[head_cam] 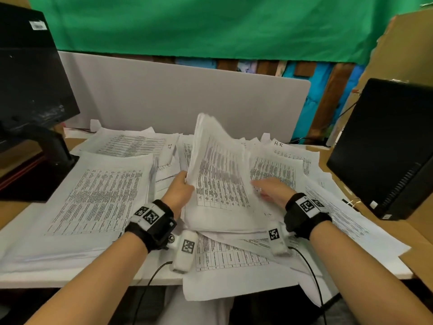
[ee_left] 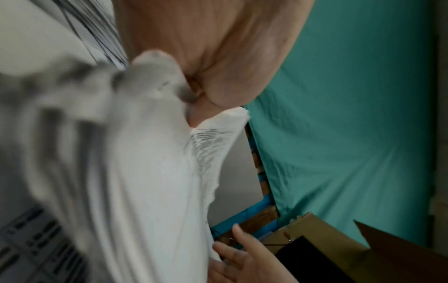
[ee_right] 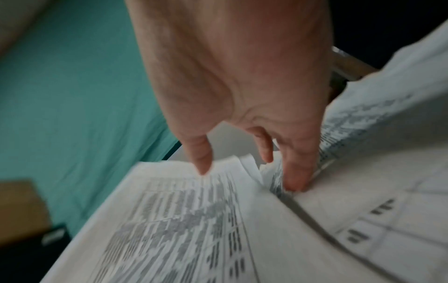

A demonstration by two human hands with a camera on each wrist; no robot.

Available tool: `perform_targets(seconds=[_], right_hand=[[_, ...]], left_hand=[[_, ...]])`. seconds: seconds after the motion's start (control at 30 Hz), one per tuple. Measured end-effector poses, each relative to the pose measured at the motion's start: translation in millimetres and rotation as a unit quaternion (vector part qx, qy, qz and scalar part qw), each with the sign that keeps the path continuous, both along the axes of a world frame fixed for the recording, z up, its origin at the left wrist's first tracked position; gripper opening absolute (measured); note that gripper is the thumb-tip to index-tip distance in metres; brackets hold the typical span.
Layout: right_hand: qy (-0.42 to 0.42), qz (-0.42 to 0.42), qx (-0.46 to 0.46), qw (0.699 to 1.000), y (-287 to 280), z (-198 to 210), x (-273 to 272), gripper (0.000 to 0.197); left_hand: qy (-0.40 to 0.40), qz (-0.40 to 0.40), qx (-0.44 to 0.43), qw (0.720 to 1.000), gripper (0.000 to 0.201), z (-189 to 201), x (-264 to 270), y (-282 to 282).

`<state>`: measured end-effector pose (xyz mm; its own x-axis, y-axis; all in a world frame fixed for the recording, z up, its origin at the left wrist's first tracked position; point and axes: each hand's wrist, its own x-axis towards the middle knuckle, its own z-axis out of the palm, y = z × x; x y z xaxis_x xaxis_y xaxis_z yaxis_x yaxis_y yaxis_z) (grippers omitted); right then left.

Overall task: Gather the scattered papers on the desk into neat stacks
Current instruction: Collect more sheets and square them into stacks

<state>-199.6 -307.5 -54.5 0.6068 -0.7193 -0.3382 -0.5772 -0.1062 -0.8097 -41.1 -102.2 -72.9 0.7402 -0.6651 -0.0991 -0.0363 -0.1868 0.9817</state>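
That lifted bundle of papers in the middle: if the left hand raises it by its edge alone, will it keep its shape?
Probably not. The lifted bundle already bows while the left hand grips one edge, so it looks floppy. Its top sheets fan apart, so loose pages may slide. The right hand touching its other side likely helps steady it.

Two hands: the left hand (head_cam: pixel 179 190) and the right hand (head_cam: pixel 273 190). One lifted bundle of papers (head_cam: pixel 220 174). One squared stack (head_cam: pixel 93 198) on the worktop (head_cam: pixel 14 209); the loose sheets (head_cam: pixel 236 259) overlap too much to count. One monitor (head_cam: pixel 30 73), one computer tower (head_cam: pixel 384 146), one grey divider (head_cam: pixel 178 97).
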Motion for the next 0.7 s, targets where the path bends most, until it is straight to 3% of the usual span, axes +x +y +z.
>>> perform_targets(seconds=[0.1, 0.23, 0.4, 0.5, 0.6, 0.63, 0.7], right_hand=[[-0.224, 0.044, 0.154, 0.961, 3.3, 21.5, -0.9, 0.061], [-0.383, 0.049, 0.128, 0.913, 20.9, 74.9, 10.3, 0.084], [-0.412, 0.151, -0.033, 0.898, 50.3, 145.0, 12.7, 0.04], [-0.446, 0.148, -0.017, 0.882, 50.5, 161.8, 12.7, 0.045], [-0.467, 0.131, -0.019, 0.874, 56.7, 157.9, 24.8, 0.067], [-0.471, 0.115, -0.033, 0.874, 61.7, 155.8, 29.5, 0.067], [-0.489, 0.091, -0.076, 0.864, 74.0, 157.1, 39.1, 0.037]], left_hand=[[0.009, -0.038, -0.089, 0.995, 0.041, 16.5, -5.3, 18.6], [-0.12, -0.046, -0.155, 0.979, 0.03, 58.6, -4.4, 26.5], [-0.28, 0.025, -0.234, 0.931, 0.038, 127.5, 5.7, 25.5], [-0.252, 0.069, -0.265, 0.928, 0.058, 141.2, 23.1, 28.6], [-0.231, 0.068, -0.228, 0.943, 0.088, 141.0, 32.3, 26.0], [-0.236, 0.057, -0.215, 0.946, 0.086, 142.3, 26.2, 24.0], [-0.252, 0.029, -0.248, 0.935, 0.063, 148.4, 12.5, 18.5]])
